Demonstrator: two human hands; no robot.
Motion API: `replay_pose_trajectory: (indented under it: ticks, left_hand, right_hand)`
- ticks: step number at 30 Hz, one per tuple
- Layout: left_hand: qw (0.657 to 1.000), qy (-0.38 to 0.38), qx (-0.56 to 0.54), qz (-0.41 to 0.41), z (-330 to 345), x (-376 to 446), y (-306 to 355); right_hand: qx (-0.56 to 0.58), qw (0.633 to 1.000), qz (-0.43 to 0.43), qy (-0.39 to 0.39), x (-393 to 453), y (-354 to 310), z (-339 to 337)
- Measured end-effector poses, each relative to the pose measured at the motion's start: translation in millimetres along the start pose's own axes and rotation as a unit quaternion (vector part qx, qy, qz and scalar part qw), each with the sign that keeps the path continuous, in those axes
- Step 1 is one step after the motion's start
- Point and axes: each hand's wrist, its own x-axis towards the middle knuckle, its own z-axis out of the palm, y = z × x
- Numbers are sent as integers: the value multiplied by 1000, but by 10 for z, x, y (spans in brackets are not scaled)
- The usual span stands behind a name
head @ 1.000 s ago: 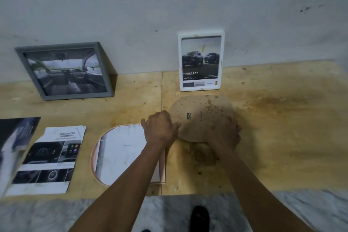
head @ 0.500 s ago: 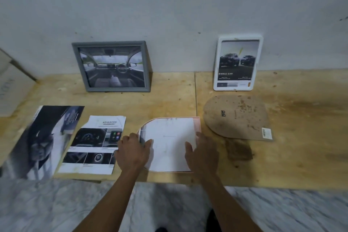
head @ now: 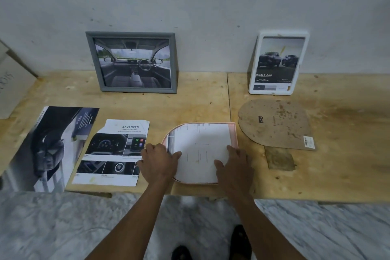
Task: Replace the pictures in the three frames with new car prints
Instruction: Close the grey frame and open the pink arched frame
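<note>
Both our hands rest flat on the pink frame [head: 233,133] at frame centre, left hand [head: 157,162] at its rounded left edge, right hand [head: 234,167] nearer its lower right, long axis running left-right.

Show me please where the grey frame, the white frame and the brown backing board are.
grey frame [head: 96,63]: head view, on its left border.
white frame [head: 270,91]: head view, on its bottom border.
brown backing board [head: 280,129]: head view, on the middle of its flat face.
</note>
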Motion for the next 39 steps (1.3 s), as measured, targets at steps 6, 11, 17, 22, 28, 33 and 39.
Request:
replay_pose_trajectory:
  ticks: [6, 11, 17, 22, 28, 33, 39]
  left_hand:
    - [996, -5, -90, -11, -21, 19, 14]
    - [990, -19, -139, -13, -33, 36, 29]
    - [975, -33, -217, -23, -54, 73, 30]
    - [957, -32, -289, -24, -98, 53, 47]
    - [942, -48, -328, -47, -156, 54, 10]
    - [958, -76, -274, -47, -85, 137, -44]
    - [971, -59, -229, -28, -41, 209, -54]
  right_hand:
    - [60, 998, 32, 6, 38, -31, 14]
    - [87, 994, 53, 33, 100, -67, -6]
    - [190, 978, 75, 48, 174, -115, -111]
    - [220, 973, 54, 40, 164, -95, -218]
    - [223, 972, 60, 44, 120, -129, -343]
    - [183, 979, 84, -15, 182, -147, -326]
    - [178, 978, 95, -44, 238, -92, -220]
